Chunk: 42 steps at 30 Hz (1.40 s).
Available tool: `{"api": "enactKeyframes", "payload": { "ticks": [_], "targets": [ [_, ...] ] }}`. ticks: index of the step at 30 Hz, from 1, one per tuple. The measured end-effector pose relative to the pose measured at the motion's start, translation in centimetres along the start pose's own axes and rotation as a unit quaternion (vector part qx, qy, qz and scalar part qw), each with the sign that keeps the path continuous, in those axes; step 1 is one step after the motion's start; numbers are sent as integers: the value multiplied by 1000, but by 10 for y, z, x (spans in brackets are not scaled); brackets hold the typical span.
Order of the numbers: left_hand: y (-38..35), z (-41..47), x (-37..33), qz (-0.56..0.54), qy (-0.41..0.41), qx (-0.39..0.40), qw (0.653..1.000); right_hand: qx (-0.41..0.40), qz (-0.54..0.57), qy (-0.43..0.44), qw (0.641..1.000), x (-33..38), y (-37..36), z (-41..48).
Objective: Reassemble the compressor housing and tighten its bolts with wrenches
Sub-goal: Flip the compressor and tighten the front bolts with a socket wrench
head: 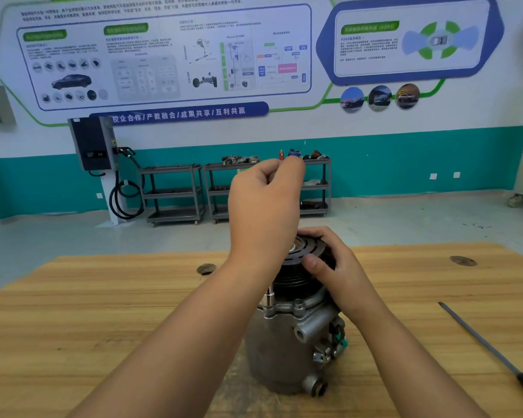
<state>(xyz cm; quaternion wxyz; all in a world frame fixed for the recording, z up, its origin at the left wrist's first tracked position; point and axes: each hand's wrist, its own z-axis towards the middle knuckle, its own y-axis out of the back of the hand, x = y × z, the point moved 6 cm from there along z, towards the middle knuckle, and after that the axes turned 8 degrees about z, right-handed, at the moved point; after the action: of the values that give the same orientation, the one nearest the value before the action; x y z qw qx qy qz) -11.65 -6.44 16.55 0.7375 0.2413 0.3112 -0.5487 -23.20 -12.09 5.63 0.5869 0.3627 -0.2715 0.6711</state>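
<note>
The compressor housing (280, 351) was stood upright near the middle of the wooden table (103, 297), with its black pulley (299, 276) on top. The two halves appeared to be mated already. One long bolt (270, 298) was seen standing proud at the flange, so it was judged not yet driven home. The pulley was gripped round its rim by the right hand (329, 267). The left hand (263, 206) was raised above it with fingertips pinched together; what was pinched, if anything, could not be told. No wrench was seen, only a screwdriver (489, 348) lying to the right, so tightening was judged still to be done.
</note>
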Motion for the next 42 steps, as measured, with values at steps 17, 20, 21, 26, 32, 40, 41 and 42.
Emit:
{"api": "enactKeyframes", "payload": {
  "ticks": [17,20,21,26,32,40,41,42],
  "targets": [
    [3,7,16,-240,79,284,925,7,-14,-17,1000,5,0,-1],
    [0,9,18,-255,86,345,899,-1,-3,-16,1000,11,4,-2],
    [1,11,20,-258,89,360,892,-6,-7,-12,1000,13,6,-2],
    [14,24,32,-306,115,387,862,-5,-41,-3,999,23,7,0],
    [24,38,50,-326,151,352,864,30,-35,-2,999,22,-5,-1],
    [32,48,65,-321,189,304,877,59,12,-43,997,10,-10,0],
    [32,48,66,-326,189,300,876,61,17,-43,997,9,-10,0],
    [32,48,67,-330,187,297,876,62,24,-43,997,9,-10,0]
  ]
}}
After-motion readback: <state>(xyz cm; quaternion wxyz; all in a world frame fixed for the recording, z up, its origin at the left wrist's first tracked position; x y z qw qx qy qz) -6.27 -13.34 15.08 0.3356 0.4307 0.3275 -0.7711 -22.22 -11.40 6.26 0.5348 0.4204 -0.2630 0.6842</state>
